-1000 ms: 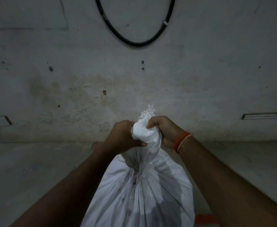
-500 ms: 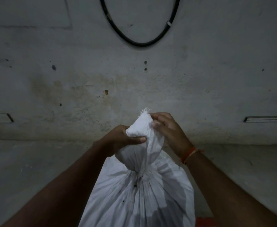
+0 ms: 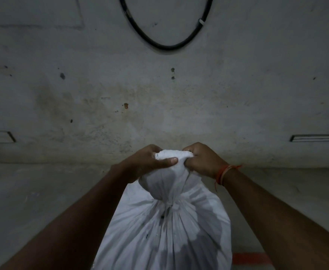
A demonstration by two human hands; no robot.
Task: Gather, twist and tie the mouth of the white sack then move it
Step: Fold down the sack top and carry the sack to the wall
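White sack (image 3: pixel 165 230): left hand (image 3: pixel 150 162), right hand (image 3: pixel 202 160) clamped on gathered mouth (image 3: pixel 169 155); keep neck tension, grips close, to prevent untwisting.

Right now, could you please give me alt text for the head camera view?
Two bare hands, left hand and right hand, grip the bunched top of a white sack cinched at its neck. Behind stands a stained grey wall with a looping black cable.

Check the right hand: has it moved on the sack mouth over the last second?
Yes. The right hand has shifted right and slightly up, measured against the wall-floor seam, spreading the white sack mouth away from the left hand.
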